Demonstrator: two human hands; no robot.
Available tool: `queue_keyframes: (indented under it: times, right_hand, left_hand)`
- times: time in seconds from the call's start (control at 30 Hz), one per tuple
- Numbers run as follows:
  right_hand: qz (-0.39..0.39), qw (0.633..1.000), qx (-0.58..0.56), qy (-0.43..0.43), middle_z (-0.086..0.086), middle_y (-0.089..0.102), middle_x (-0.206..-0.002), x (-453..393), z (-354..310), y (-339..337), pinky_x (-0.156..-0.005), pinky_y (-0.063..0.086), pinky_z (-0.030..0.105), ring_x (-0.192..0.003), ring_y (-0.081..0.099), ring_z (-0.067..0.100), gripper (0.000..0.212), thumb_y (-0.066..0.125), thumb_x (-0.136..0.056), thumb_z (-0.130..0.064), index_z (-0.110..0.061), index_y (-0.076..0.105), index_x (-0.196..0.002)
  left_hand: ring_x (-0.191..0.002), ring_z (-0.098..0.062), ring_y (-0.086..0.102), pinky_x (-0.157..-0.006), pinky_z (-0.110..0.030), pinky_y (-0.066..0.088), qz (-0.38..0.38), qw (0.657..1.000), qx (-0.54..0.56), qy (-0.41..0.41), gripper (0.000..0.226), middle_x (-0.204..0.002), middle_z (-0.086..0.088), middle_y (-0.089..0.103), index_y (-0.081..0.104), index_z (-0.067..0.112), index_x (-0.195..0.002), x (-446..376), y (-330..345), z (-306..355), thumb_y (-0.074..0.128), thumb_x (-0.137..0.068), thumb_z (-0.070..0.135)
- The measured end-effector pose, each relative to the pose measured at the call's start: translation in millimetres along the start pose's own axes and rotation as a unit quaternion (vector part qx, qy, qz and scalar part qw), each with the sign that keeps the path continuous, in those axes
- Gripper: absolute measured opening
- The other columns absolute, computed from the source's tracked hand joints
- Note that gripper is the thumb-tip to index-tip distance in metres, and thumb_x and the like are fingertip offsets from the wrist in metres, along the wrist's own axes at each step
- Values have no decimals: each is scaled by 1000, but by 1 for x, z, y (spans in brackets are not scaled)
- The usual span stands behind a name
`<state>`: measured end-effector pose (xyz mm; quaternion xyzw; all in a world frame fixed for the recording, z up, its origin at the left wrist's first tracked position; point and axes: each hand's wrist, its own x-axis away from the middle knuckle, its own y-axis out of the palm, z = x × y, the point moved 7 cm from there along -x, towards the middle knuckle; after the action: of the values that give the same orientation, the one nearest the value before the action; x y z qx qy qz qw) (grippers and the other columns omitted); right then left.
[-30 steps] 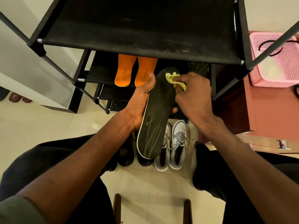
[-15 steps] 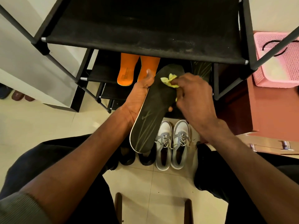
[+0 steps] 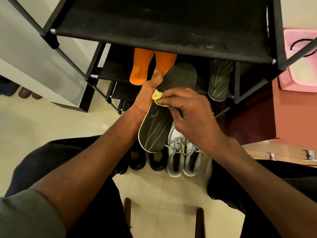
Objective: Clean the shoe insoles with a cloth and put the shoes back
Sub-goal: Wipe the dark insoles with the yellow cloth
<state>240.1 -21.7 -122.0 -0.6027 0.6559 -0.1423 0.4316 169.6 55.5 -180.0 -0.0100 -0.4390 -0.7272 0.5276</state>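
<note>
My left hand (image 3: 147, 98) grips a dark insole (image 3: 178, 79) with pale green streaks from its left edge, thumb up along the side. My right hand (image 3: 190, 114) pinches a small yellow cloth (image 3: 158, 98) and presses it on the insole's middle, near the left edge. A second dark insole (image 3: 219, 79) lies on the rack's lower shelf at the right. Two orange insoles (image 3: 142, 67) stand on that shelf behind my left hand. On the floor below sit a grey-white pair of sneakers (image 3: 181, 157) and a black pair of shoes (image 3: 147, 160), partly hidden by the insole.
A black shoe rack (image 3: 163, 26) fills the top of the view, its top shelf overhanging my hands. A pink basket (image 3: 298, 69) sits on a reddish surface at the right. Dark shoes (image 3: 22, 91) lie on the tiled floor at far left. My knees flank the shoes.
My right hand has drawn the yellow cloth down the insole from its toe end toward the middle and left edge. My left hand still holds the insole, now lower in view.
</note>
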Motion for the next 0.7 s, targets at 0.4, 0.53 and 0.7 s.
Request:
queue_keyframes:
  times: [0.4,0.53,0.7]
  right_hand:
    - [10,992,-29,125,0,75,-118,1,17,0,-106,54,34,-112,68,11,34,63,-91,9,-12,80,-111]
    - [12,1000,-20,12,-1,77,-115,7,-3,1,-89,54,30,-98,69,21,30,64,-91,5,-12,81,-109]
    - [46,987,-12,153,-3,77,-117,-8,58,-20,-77,57,27,-97,72,18,41,62,-90,10,-17,80,-115]
  left_hand:
    - [-64,-6,72,-61,-18,57,6,992,-127,-3,60,-68,2,74,74,13,-76,-2,-8,1,29,-113,28]
    - [-66,-14,74,-63,-23,60,-5,997,-78,-3,68,-71,-6,74,76,11,-62,-7,-10,2,32,-112,27]
    - [-80,-25,76,-70,-40,62,-30,994,-89,-61,62,-92,-10,77,80,15,-95,-4,-3,-10,28,-111,46]
